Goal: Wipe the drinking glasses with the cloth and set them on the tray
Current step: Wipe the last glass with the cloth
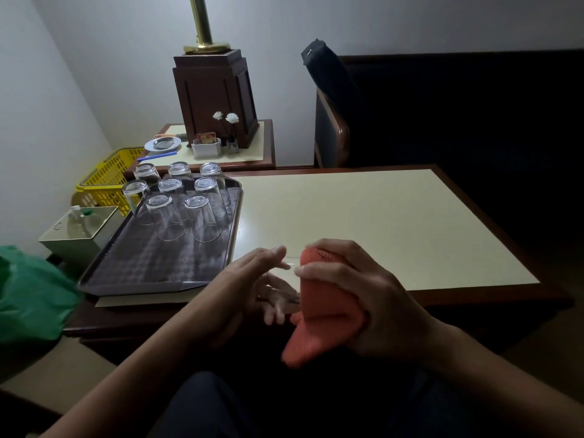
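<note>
**Two hands wiping a clear tumbler with an orange cloth**

A person is sitting at a cream-topped surface [379, 222] edged in dark wood. The left hand [252, 286] is holding a clear glass tumbler [286, 275] just above the near edge, between the two hands. The thumb is lying on top and the fingers are curling underneath, showing through the glass. The right hand [363, 295] is gripping an orange cloth [319, 314], soft and nubby, bunched against one end of the tumbler. Whether it is reaching inside is hard to tell.

To the left, a dark tray [142, 267] with a checked pattern is carrying the other tumblers [189, 213]. They are standing upside down in rows at its far end, with the patterned near half showing in front of them.

The held tumbler is looking light, thin-walled, smooth and breakable — probably slippery in bare fingers. Taking it round the body rather than by the rim seems wise, as does lowering it gently, mouth down, beside the others.
</note>
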### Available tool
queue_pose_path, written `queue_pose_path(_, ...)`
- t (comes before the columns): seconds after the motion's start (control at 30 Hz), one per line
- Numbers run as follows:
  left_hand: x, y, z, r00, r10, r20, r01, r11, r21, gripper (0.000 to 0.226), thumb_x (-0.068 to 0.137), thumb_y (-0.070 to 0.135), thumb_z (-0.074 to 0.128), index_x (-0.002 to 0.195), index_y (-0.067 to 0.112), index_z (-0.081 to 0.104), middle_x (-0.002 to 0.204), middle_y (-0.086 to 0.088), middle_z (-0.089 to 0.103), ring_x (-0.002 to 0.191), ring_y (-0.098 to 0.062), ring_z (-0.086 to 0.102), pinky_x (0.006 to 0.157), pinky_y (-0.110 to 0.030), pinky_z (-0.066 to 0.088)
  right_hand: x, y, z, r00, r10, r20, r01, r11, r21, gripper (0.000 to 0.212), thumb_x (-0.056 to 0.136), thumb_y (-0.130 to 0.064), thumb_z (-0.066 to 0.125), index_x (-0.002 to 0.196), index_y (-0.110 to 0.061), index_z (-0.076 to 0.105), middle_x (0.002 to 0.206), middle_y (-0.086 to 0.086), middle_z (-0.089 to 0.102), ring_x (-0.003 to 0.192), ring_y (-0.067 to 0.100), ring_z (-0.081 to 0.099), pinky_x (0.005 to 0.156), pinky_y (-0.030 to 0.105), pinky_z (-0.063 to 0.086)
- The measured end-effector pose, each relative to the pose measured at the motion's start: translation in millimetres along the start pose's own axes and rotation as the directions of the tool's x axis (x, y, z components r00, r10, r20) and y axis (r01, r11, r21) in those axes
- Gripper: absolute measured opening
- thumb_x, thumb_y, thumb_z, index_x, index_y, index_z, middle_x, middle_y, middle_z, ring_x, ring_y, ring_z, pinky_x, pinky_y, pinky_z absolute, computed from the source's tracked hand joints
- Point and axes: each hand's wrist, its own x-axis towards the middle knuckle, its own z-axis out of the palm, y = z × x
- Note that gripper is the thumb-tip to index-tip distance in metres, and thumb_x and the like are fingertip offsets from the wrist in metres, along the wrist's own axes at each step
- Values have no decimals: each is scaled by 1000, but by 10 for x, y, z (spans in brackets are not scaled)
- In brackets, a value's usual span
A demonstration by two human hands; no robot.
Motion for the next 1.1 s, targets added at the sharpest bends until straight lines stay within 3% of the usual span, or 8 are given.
queue_pose_path(0.1, -14, -5, -21, 1000, 21, 18, -21, 1000, 0, 28, 98, 22, 67, 123, 10, 61, 105, -25, 64, 67, -27, 65, 55, -27, 54, -3, -4, 36, 958, 282, 59, -288, 934, 213, 74, 77, -35, 95, 142, -36, 59, 140, -9, 57, 125, 13, 61, 98, 23, 53)
queue_pose_path(0.23, 29, -95, -4, 997, -48, -62, 48, 999, 1, 39, 88, 24, 69, 121, 5, 63, 92, -19, 64, 68, -25, 65, 56, -31, 56, 43, -31, 30, 722, 574, 387, -689, 546, 476, 81, 65, -36, 95, 135, -49, 58, 129, -1, 65, 115, 20, 70, 100, 36, 59)
queue_pose_path(0.47, 20, -81, -46, 999, -49, -14, 50, 996, 72, 30, 90, 22, 70, 117, 9, 67, 104, -24, 64, 79, -31, 67, 66, -34, 57, 117, -96, 128, 592, 666, 454, -694, 134, 708, 38, 88, -55, 73, 121, -37, 73, 119, 2, 79, 121, 30, 72, 110, 66, 49)
queue_pose_path(0.57, 15, -110, -27, 999, -44, -5, 44, 998, 49, 24, 90, 16, 69, 114, 9, 68, 103, -22, 65, 79, -24, 69, 65, -35, 58, 89, -61, 151, 587, 675, 447, -724, 190, 663, 28, 84, -51, 78, 110, -39, 76, 113, 1, 80, 122, 36, 69, 107, 60, 53)
queue_pose_path(0.77, 36, -126, -28, 998, -65, -23, 65, 998, 18, 31, 90, 21, 74, 117, 8, 67, 102, -26, 65, 73, -34, 62, 64, -35, 57, 125, -25, 10, 615, 658, 435, -694, 190, 694, 71, 78, -61, 76, 142, -40, 55, 118, -5, 79, 113, 26, 76, 102, 63, 55)
queue_pose_path(0.93, 52, -125, -46, 999, -17, -52, 18, 1000, 22, 30, 85, 18, 79, 113, 11, 70, 106, -27, 63, 79, -37, 64, 66, -37, 59, 138, -41, 39, 650, 692, 315, -590, 199, 783, 36, 97, -50, 63, 125, -31, 75, 124, 10, 77, 118, 32, 72, 95, 56, 60)
queue_pose_path(1.0, 60, -125, -53, 998, -19, -58, 20, 1000, 15, 38, 82, 24, 78, 116, 11, 69, 106, -29, 64, 81, -38, 65, 67, -39, 58, 82, -23, 99, 726, 653, 217, -534, 336, 776, 24, 101, -20, 65, 122, -19, 77, 123, 7, 77, 116, 30, 74, 90, 46, 64)
queue_pose_path(1.1, 69, -111, -67, 995, -54, -78, 51, 998, -32, 46, 83, 29, 75, 120, 4, 62, 96, -26, 64, 73, -32, 68, 61, -35, 56, 9, 12, 43, 904, 411, 119, -412, 761, 501, 29, 93, -8, 78, 119, -21, 78, 133, -6, 66, 128, 16, 64, 94, 26, 58)
